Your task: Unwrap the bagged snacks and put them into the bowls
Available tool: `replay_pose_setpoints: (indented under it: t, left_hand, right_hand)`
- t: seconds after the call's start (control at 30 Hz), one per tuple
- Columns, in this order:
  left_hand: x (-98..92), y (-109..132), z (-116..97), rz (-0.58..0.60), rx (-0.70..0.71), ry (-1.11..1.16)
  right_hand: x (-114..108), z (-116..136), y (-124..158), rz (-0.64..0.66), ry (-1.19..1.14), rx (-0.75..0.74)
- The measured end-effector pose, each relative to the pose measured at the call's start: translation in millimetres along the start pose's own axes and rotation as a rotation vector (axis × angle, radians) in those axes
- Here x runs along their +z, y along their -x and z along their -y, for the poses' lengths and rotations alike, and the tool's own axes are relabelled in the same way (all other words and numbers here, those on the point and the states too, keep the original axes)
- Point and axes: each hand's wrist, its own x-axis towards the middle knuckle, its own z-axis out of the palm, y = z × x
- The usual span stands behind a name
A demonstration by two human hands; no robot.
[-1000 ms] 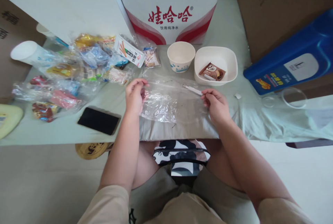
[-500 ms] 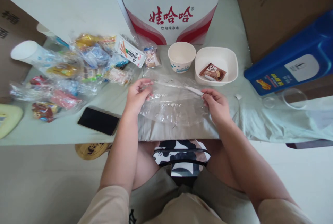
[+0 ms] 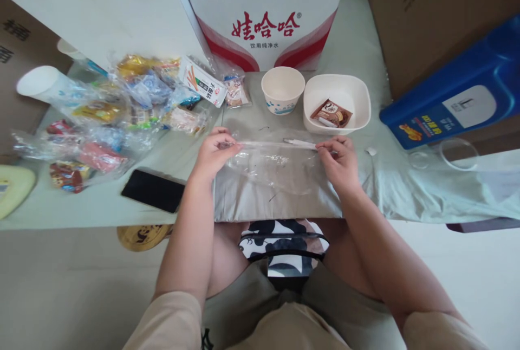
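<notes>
Left grip (image 3: pixel 216 152): thumb and fingertips pinched together on upper edge of clear plastic film (image 3: pixel 272 168), at nine o'clock from its middle. Right grip (image 3: pixel 339 161), at three o'clock: thumb and fingers pinched on near end of slim white item (image 3: pixel 300 143), far end pointing toward nine along same upper edge; whether also pinched on film, cannot tell. Clear plastic film: spread between both grips over near part of table (image 3: pixel 244 206); upper edge drawn nearly straight, remainder fanned toward six. Surroundings, by clock from film. Twelve: paper cup (image 3: pixel 283 90), upright, blue print on side; behind it, white carton (image 3: pixel 266 19), red lettering. Between one and two: white bowl (image 3: pixel 361 98), just beside cup; inside, brown snack packet (image 3: pixel 332 114). Between two and three: blue container (image 3: pixel 455 90), tilted. Three: small white scrap (image 3: pixel 371 151), near right grip; farther out, clear round plastic item (image 3: pixel 459 154). Between eight and nine: black phone (image 3: pixel 152 190), flat, beside left forearm (image 3: pixel 193 231). Ten: heap of wrapped snacks (image 3: pixel 148 90). Eleven: small snack packet (image 3: pixel 236 91), between heap and cup.
</notes>
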Motion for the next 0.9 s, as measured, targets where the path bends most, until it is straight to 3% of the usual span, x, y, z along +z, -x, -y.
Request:
replay_pose_setpoints:
  t: [0.17, 0.3, 0.37, 0.53, 0.6, 0.73, 0.77, 0.83, 0.9]
  left_hand:
    - [-3.2, 6, -9, 0.056, 0.001, 0.299]
    - [-1.6, 8, -16, 0.024, -0.086, 0.453]
    - [-0.9, 8, -18, 0.006, -0.169, 0.453]
    - [-1.1, 9, -20, 0.050, -0.317, 0.322]
    - [-1.4, 8, -22, 0.058, -0.332, 0.292]
    - [-1.0, 6, -24, -0.042, -0.335, 0.325]
    - [-0.3, 6, -25, -0.028, -0.358, 0.339]
    - [3.1, 7, -27, 0.074, -0.434, 0.343]
    - [9.9, 10, -30, 0.215, -0.512, 0.295]
  right_hand:
    - [-3, 3, 4, -0.072, -0.037, -0.095]
    - [-5, 8, 6, 0.089, -0.110, -0.154]
    - [-3, 8, 6, 0.187, -0.169, -0.104]
    - [-1, 9, 8, 0.266, -0.250, 0.140]
    - [-6, 10, 10, 0.409, -0.280, 0.230]
    - [-24, 13, 11, 1.016, -0.441, 0.438]
    - [-27, 13, 10, 1.106, -0.506, 0.472]
    - [-26, 13, 10, 1.061, -0.639, 0.488]
    - [-16, 14, 9, 0.830, -0.737, 0.461]
